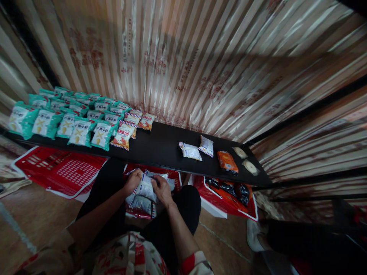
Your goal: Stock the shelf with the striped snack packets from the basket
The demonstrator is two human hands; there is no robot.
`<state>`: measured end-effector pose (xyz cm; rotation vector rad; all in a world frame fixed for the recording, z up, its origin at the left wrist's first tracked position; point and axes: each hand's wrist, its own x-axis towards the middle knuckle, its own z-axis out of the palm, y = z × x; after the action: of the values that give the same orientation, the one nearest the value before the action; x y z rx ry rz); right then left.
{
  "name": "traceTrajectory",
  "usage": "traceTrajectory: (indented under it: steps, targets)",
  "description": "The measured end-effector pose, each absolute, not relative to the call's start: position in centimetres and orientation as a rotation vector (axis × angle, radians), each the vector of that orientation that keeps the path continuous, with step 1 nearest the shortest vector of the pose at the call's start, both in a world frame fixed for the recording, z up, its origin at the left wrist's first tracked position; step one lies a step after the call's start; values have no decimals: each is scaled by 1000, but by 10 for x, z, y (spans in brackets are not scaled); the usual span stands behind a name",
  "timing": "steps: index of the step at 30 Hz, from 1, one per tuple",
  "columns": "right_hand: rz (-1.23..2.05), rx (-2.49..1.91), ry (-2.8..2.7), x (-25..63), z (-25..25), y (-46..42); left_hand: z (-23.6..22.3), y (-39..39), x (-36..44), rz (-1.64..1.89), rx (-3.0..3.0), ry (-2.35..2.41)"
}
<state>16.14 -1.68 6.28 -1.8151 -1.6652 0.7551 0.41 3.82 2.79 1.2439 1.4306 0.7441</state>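
Between my knees, my left hand [133,181] and my right hand [162,189] are closed on opposite sides of a white-backed snack packet [146,187] with striped ends. My fingertips are partly hidden. The packet is above a red basket [178,181] that holds more such packets, one of them, a greyish packet [142,203], lying nearer me. On the black table ahead lie two white-backed packets, a left one [190,151] and a right one [206,145]. Orange-and-white shrimp snack packets [123,135] stand to their left.
Rows of teal snack packets [79,131] fill the left end of the black table [160,143]. An orange packet [227,162] and two round pale items in clear wrap [250,167] lie at the right. Red baskets stand on the left [69,172] and right [213,194]. Another person's shoe [254,235] is at lower right.
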Motion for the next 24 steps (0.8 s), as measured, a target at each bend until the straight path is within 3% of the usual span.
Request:
traceTrajectory:
  steps: [15, 24]
  targets:
    - [1444, -1570, -1499, 156, 76, -19, 48, 66, -1, 551, 1268, 1085]
    - [1238, -1641, -1323, 150, 68, -17, 60, 69, -4, 579, 1074, 1022]
